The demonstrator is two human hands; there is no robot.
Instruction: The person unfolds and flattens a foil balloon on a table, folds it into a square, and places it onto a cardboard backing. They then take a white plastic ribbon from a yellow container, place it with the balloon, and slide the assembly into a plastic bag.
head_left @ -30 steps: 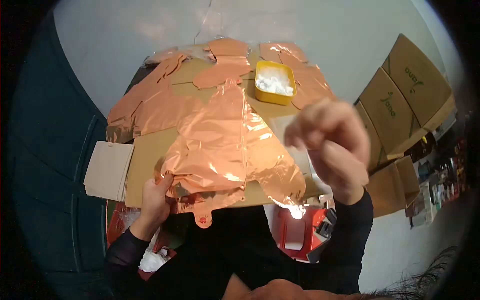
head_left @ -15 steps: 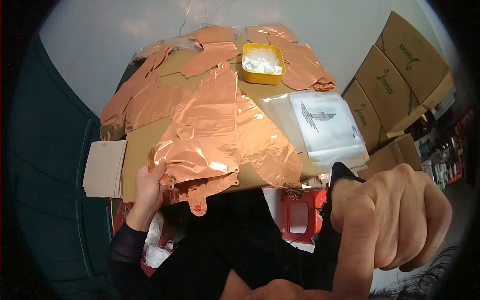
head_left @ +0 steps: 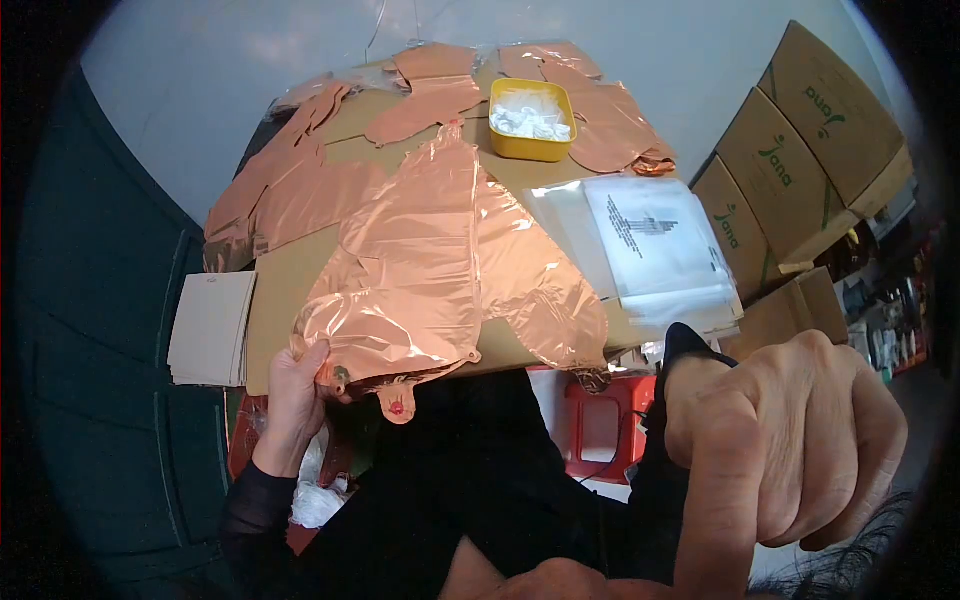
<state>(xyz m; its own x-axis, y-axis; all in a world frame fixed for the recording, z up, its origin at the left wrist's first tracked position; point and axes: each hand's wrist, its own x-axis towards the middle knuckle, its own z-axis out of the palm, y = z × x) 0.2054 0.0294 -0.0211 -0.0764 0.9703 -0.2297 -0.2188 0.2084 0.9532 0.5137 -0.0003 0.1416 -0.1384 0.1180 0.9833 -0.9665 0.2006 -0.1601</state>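
Note:
My left hand (head_left: pixel 300 390) pinches the lower left corner of a flat rose-gold foil balloon (head_left: pixel 410 250), which lies over the front of the cardboard-covered table (head_left: pixel 262 345). Beneath that corner a tab with a red mark (head_left: pixel 398 405) hangs past the table edge. Another foil piece (head_left: pixel 550 290) lies to its right. My right hand (head_left: pixel 790 440) is raised close to the camera at the lower right, off the table, with its fingers curled; whatever they may hold is hidden.
Foil stacks (head_left: pixel 320 200) lie at the left and back. A yellow box (head_left: pixel 532 148) of white items, clear plastic bags (head_left: pixel 660 240) and pale cards (head_left: pixel 210 325) are on the table. Cartons (head_left: pixel 775 175) stand right; a red stool (head_left: pixel 610 420) is below.
The foil's lower edge has dropped over the layer beneath, so less of that layer shows. The view has shifted slightly. Both hands keep nearly the same pose.

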